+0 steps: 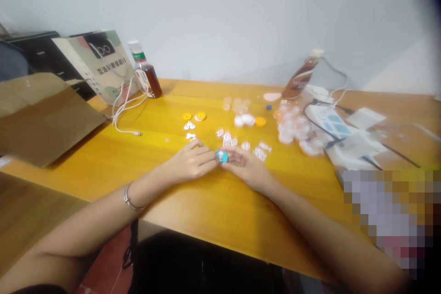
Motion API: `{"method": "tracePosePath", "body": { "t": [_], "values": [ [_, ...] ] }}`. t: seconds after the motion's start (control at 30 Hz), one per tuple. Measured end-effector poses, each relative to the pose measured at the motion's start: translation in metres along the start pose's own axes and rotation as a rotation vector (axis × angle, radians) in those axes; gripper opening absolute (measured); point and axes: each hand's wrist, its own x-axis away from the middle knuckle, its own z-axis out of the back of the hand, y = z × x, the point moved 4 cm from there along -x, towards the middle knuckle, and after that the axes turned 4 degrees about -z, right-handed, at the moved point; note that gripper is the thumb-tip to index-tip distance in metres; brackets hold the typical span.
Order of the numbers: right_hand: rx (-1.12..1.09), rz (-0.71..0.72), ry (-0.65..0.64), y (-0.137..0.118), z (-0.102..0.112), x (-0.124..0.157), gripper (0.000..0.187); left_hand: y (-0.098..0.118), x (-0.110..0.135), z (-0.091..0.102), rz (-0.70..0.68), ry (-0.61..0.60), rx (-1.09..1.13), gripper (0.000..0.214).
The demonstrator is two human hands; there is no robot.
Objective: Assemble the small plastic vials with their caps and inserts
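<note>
In front of me, both hands meet at a small round teal piece [224, 157] with a whitish patch on its left side. My right hand [246, 165] grips it between thumb and fingers. The fingers of my left hand [195, 161] are curled in and close on its left edge; their tips are partly hidden. Just beyond the hands lie several small white cut-out pieces with reddish print [227, 139]. White pieces [189, 126] and two yellow round pieces [186, 116] are past my left hand. The picture is blurred, so fine detail is lost.
Clear little cups [237, 104], white round pieces [244, 120], an orange disc [260, 121] and a blue cap [269, 107] stand farther back. Rightward are a heap of round pieces [292, 124], a brown bottle [303, 76] and cables. Leftward: another bottle [149, 78], a white cable [119, 112], bags [44, 115].
</note>
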Motion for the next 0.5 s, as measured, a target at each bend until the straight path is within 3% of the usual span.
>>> {"method": "tracePosePath", "body": {
  "t": [0.33, 0.5],
  "values": [
    [-0.011, -0.001, 0.0, -0.0013, 0.0015, 0.0004, 0.031, 0.0076, -0.001, 0.0056, -0.115, -0.048, -0.177, 0.023],
    [-0.025, -0.003, -0.021, -0.0007, 0.0011, 0.0001, 0.033, 0.0086, -0.0018, 0.0062, -0.151, -0.013, -0.209, 0.02]
  ]
}}
